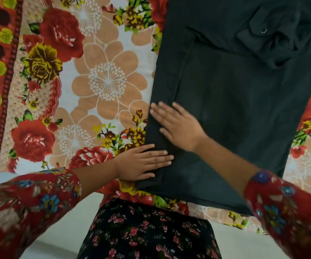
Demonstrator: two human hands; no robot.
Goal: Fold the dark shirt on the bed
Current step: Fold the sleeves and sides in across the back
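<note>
The dark shirt (235,101) lies flat on the bed, right of centre, running from the near edge to the top of the view. Its left side is folded inward, leaving a long straight fold along the left edge. A cuff with a metal snap (263,30) lies bunched near the top right. My left hand (141,162) rests flat, fingers together, on the shirt's lower left edge. My right hand (177,126) presses flat with fingers spread on the folded strip just above it. Neither hand grips the cloth.
The bed is covered by a floral sheet (94,81) with red roses and peach flowers, stretching left of the shirt. Its near edge (216,212) runs just below the shirt's hem. My flowered sleeves and dark patterned clothing fill the bottom of the view.
</note>
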